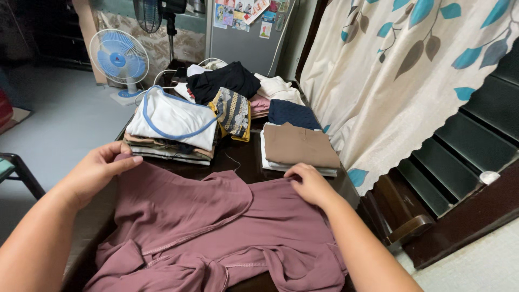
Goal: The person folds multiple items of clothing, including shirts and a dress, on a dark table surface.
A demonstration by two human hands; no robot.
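Pinching mauve garment (216,227) edges, both hands' fingers clamped, left hand (100,170), right hand (311,184), apparently beside folded stacks (294,146).

Colours on the dark brown table (246,162)

Mauve garment (216,227); tan folded cloth (297,145); white shirt (170,116) with blue trim; navy cloth (292,114); black top (227,80); cream curtain (400,70) with teal and grey leaves; blue and white fan (119,57).

I see a mauve garment (216,227) of thin, matt, softly creased cloth on a dark, glossy wooden table (243,159). Far behind it, folded clothes (173,121) look like matt cotton. The curtain (389,81) on the right is printed matt fabric.
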